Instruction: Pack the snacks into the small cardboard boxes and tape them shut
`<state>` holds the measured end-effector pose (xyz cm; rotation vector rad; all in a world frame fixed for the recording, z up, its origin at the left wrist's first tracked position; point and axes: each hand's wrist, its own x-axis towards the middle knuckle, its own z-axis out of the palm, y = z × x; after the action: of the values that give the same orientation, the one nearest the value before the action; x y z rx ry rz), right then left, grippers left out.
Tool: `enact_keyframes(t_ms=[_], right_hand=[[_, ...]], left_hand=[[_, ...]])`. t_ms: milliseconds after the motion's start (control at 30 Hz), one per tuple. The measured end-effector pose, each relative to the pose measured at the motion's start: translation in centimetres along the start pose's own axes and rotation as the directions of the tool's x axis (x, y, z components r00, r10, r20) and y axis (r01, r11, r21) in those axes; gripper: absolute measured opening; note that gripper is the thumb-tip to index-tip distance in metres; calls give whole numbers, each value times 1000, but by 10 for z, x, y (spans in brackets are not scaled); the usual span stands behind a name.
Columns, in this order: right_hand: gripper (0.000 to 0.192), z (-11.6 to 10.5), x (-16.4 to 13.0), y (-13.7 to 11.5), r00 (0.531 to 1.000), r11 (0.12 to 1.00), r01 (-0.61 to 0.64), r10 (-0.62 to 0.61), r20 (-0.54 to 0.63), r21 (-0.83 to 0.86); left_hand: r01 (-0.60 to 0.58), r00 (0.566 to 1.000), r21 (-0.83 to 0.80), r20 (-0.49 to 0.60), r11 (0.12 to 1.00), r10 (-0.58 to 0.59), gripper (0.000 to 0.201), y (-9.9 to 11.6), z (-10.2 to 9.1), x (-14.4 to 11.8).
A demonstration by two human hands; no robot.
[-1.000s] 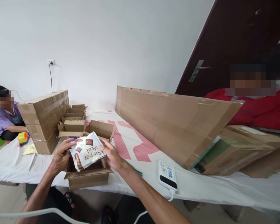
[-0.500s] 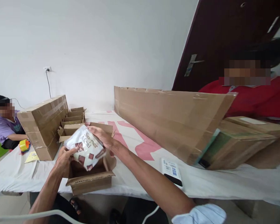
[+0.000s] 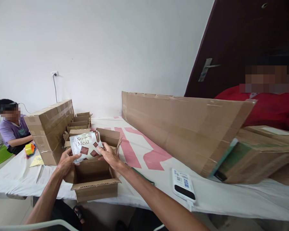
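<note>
Fingers: left fingers (image 3: 73, 158) curled on the pouch's lower left edge; right fingers (image 3: 101, 150) pressed on its lower right edge.
Pouch (image 3: 85, 146): white, brown squares, upright, held by both hands over the open box (image 3: 93, 179).
Left hand (image 3: 66, 162): closed on pouch, forearm rising from lower left.
Right hand (image 3: 109, 157): closed on pouch, arm stretched from lower right.
Box: flaps out, at table (image 3: 139, 189) edge.
Around: stacked cartons (image 3: 49, 125) behind; power bank (image 3: 183, 185) to the right.
</note>
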<state>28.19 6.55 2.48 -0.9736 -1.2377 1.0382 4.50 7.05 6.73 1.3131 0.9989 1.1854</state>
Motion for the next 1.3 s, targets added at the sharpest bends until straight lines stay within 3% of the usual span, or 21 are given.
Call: enact_keyframes(t_ms=[100, 333, 700, 1300], right_hand=[[40, -2, 13, 11, 998, 995, -21, 16, -54, -99], [41, 1, 17, 39, 995, 991, -84, 78, -65, -99], [48, -1, 17, 47, 994, 992, -104, 101, -52, -68], [38, 2, 12, 50, 992, 991, -106, 100, -78, -80]], left_hand=[[-1, 998, 129, 61, 992, -7, 68, -12, -7, 12], [-13, 996, 228, 86, 974, -7, 65, -34, -8, 22], [7, 991, 241, 127, 970, -38, 64, -38, -13, 31], [15, 994, 262, 104, 965, -43, 55, -36, -11, 25]])
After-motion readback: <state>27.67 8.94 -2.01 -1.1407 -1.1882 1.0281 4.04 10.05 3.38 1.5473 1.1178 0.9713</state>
